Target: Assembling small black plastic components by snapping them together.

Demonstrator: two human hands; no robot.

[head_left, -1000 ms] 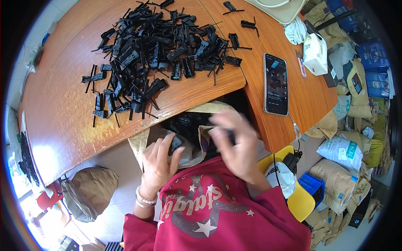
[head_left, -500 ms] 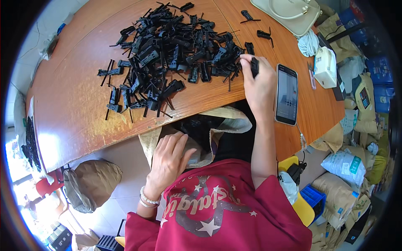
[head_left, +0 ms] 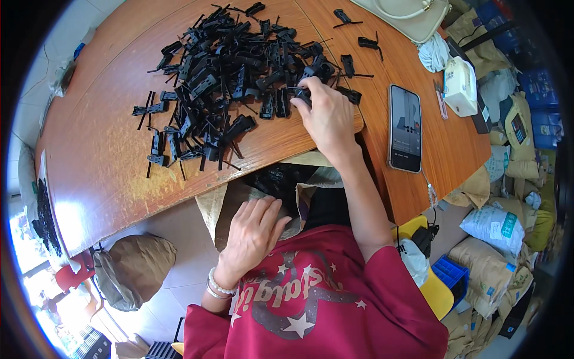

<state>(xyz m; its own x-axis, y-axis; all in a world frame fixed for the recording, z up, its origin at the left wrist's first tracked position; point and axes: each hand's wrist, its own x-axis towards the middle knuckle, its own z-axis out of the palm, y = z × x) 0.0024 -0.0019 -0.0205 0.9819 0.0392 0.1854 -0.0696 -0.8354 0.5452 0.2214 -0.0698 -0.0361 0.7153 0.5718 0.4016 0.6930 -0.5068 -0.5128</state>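
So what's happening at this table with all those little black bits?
A person in a red top sits at a wooden table heaped with small black plastic parts. Their right hand reaches into the near edge of the pile, fingers on one part. Their left hand rests on an open sack in their lap, which holds more black parts. A phone lies to the right.

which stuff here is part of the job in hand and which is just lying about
In use:
- heap of small black plastic clips, right hand on its near edge
- open tan sack under the table edge, left hand on it

Lying about:
- dark smartphone
- cream handbag
- white tissue box
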